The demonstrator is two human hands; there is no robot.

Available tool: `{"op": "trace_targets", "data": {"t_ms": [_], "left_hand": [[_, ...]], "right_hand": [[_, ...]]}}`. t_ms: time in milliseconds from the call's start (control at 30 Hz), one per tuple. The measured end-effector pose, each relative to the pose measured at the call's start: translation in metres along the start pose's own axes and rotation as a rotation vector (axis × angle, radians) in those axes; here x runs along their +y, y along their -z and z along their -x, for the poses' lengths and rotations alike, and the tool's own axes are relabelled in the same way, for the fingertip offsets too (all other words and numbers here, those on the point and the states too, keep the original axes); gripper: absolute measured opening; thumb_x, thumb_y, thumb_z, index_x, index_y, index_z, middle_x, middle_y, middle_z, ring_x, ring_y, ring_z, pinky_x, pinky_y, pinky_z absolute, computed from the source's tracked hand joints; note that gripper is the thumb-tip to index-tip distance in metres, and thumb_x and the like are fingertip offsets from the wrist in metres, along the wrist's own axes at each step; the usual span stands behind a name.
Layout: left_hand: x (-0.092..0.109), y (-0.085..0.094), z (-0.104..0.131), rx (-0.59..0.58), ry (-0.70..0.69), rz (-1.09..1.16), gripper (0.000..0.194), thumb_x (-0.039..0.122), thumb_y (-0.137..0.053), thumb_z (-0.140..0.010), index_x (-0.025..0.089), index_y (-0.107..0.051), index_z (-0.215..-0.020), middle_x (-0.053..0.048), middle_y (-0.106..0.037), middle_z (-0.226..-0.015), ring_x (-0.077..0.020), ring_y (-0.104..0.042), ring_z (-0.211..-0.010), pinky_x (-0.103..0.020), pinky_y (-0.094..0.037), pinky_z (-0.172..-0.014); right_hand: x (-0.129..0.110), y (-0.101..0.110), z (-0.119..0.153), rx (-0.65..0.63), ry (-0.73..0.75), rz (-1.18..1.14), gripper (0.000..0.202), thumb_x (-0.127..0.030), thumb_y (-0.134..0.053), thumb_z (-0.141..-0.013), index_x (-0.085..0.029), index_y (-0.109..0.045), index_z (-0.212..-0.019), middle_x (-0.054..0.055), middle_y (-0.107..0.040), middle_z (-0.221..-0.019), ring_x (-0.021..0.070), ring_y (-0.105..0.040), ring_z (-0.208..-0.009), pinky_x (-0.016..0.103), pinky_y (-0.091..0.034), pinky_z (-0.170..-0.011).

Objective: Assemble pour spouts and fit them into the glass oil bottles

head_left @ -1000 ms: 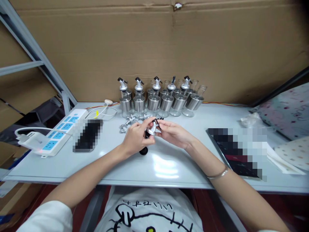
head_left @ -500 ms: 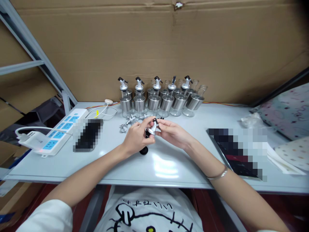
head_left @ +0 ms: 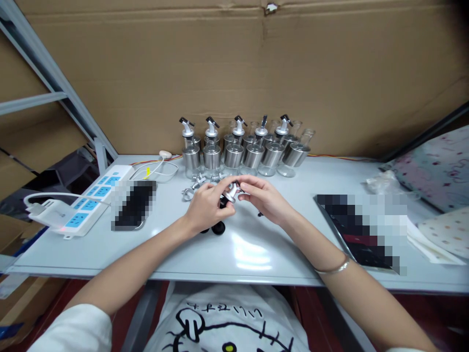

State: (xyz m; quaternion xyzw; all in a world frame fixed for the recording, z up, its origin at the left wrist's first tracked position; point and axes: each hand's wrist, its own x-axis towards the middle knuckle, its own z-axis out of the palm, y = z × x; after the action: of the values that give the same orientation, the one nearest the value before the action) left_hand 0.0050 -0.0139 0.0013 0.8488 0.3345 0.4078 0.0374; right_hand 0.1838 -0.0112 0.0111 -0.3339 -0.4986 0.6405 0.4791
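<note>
My left hand grips a silver bottle pour spout with a black base, held tilted over the table. At the spout's upper end, the fingers of my right hand are closed around its small black lever, which they partly hide. Below my left hand a round black stopper lies on the table, with another dark piece partly covered beside it. Silver spout parts lie just beyond my left hand. A tiny black piece sits under my right hand.
Several glass bottles with steel sleeves stand in rows at the back, some topped with pour spouts. A power strip and a phone are at left. A dark tablet-like item and crumpled plastic lie at right.
My right hand has shifted slightly and its fingers have curled more over the spout's lever. The tiny black piece under it has come into view. My left hand stays nearly still.
</note>
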Motion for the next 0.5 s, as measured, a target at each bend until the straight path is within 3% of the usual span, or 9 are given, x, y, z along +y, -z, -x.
{"op": "trace_targets", "data": {"t_ms": [167,367,500], "left_hand": [[-0.004,-0.004,0.001,0.016,-0.066,-0.063,0.042,0.013,-0.046,-0.073,0.016,-0.062,-0.111,0.000,-0.071,-0.077,-0.0146,-0.060,-0.062,-0.029,-0.045,-0.078],[-0.009,-0.006,0.002,-0.055,0.011,-0.086,0.042,0.015,-0.049,-0.073,0.017,-0.061,-0.114,0.000,-0.072,-0.079,-0.0149,-0.062,-0.064,-0.029,-0.045,-0.080],[-0.008,-0.006,0.002,-0.081,0.044,-0.098,0.044,0.015,-0.050,-0.074,0.018,-0.058,-0.117,0.000,-0.071,-0.084,-0.0161,-0.062,-0.071,-0.029,-0.045,-0.082]], "right_hand": [[-0.004,0.002,-0.002,0.070,0.143,0.213,0.022,-0.032,-0.077,-0.067,-0.019,-0.072,-0.085,-0.005,-0.055,-0.058,0.0079,-0.045,-0.054,0.025,-0.038,-0.057],[-0.008,0.004,-0.003,0.069,0.174,0.422,0.025,-0.034,-0.071,-0.069,-0.016,-0.065,-0.086,-0.002,-0.059,-0.067,0.0098,-0.049,-0.058,0.027,-0.041,-0.059],[-0.020,0.016,0.003,-0.060,0.067,0.720,0.021,-0.036,-0.067,-0.071,-0.016,-0.060,-0.072,-0.004,-0.053,-0.058,0.0086,-0.045,-0.052,0.024,-0.037,-0.051]]}}
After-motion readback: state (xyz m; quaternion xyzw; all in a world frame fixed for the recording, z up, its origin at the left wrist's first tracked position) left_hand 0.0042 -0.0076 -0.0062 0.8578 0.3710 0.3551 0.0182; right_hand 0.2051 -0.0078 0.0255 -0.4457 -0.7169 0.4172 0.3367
